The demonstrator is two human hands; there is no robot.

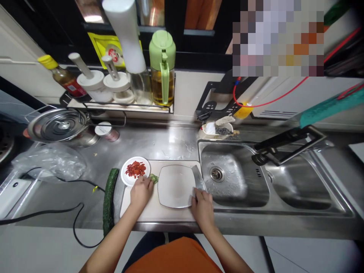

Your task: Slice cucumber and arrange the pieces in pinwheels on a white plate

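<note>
My left hand (141, 192) is closed, its fingertips pinched at a small heap of green vegetable pieces (154, 178) on the white cutting board (132, 212). Whether the pieces are cucumber is hard to make out. My right hand (203, 207) is wrapped round the handle of a knife (199, 176), whose broad blade lies over the board's right edge. Between both hands sits a pale, squarish plate (176, 185) with nothing on it. A round white plate (124, 178) of chopped red pieces (135, 169) stands just beyond my left hand.
A long cucumber (109, 201) lies left of the board. To the right is a double sink (236, 174) with a dark faucet (278, 146). A lidded pot (62, 127), a plastic bag (51, 161) and a black cable (76, 216) are at left. Condiment bottles stand on a rack (127, 107).
</note>
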